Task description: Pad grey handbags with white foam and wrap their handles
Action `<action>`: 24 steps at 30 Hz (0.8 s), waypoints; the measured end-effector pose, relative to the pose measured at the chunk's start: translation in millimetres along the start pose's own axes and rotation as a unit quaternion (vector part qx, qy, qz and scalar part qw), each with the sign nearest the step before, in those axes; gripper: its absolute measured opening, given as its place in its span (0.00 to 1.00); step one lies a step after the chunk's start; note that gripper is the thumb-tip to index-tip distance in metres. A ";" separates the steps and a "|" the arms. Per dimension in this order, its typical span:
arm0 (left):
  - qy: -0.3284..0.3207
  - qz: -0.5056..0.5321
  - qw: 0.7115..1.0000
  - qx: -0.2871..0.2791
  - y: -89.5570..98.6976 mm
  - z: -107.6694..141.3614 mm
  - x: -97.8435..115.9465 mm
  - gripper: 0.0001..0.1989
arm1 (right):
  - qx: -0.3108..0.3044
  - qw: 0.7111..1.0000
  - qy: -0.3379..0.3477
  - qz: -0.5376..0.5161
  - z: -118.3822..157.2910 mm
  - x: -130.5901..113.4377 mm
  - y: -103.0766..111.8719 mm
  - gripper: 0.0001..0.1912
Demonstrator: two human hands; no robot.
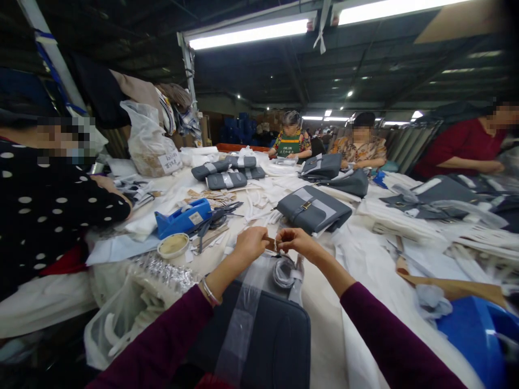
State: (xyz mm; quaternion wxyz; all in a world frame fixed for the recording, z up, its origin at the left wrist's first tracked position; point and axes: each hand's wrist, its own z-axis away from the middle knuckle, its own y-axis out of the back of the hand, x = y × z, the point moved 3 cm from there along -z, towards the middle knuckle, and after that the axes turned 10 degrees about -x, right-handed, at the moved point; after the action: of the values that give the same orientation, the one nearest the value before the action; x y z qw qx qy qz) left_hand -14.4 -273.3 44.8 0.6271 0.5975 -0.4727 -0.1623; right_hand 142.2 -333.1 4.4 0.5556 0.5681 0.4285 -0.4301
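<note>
While a worker's left hand (250, 243) and right hand (295, 241) pinch a small tan strip (271, 244) between closed fingertips, the strip sits in midair just above a dark grey handbag (275, 346) banded with clear film on a white-sheeted worktable (324, 335).

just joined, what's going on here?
A person at a long, white-covered worktable pinches a small tan tag between the left hand and the right hand, above a dark grey handbag banded with clear plastic. More grey handbags, including one with a gold buckle, lie among white material. A blue tape dispenser sits to the left. A co-worker in a polka-dot top and another in a red top sit at the table.
</note>
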 end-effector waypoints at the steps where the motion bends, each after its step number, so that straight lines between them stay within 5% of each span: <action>1: -0.020 -0.004 0.999 -0.028 4.4 -2.0 0.6 0.02 | 0.003 1.000 0.008 -0.007 3.1 -3.1 0.3 0.17; 3: -0.088 0.023 0.995 -0.028 13.9 -5.7 4.5 0.03 | 0.012 0.999 0.027 -0.017 8.3 -9.5 -0.1 0.24; 5: -0.137 0.099 0.986 0.017 19.3 -9.1 6.3 0.04 | 0.025 0.998 0.042 -0.029 12.0 -13.8 -1.5 0.20; 7: -0.121 0.194 0.972 0.061 14.7 -11.7 1.1 0.07 | 0.054 0.996 0.049 -0.046 15.2 -13.9 -1.9 0.16; 9: -0.105 0.215 0.971 0.019 -3.1 -12.5 -5.0 0.10 | 0.094 0.992 0.051 -0.068 18.9 -9.5 0.2 0.18; 13: -0.187 0.143 0.958 -0.165 -38.9 -3.5 -10.6 0.13 | 0.176 0.974 0.041 -0.138 26.9 11.7 11.3 0.21; 15: -0.195 0.168 0.956 -0.144 -32.4 1.6 -18.7 0.15 | 0.227 0.958 0.020 -0.172 31.4 26.5 19.8 0.18; 20: -0.074 0.262 0.962 0.012 21.5 27.1 -73.5 0.13 | 0.327 0.921 -0.068 -0.198 61.5 57.3 31.1 0.12; 24: 0.063 0.335 0.940 0.009 22.8 76.4 -122.5 0.28 | 0.379 0.898 -0.102 -0.198 121.7 63.6 1.5 0.16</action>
State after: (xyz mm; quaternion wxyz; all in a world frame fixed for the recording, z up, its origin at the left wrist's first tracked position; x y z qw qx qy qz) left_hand -144.1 -219.3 4.2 0.6681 0.4193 -0.6066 0.0994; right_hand 158.8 -454.3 -58.2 0.2423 0.5925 0.2774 -0.7164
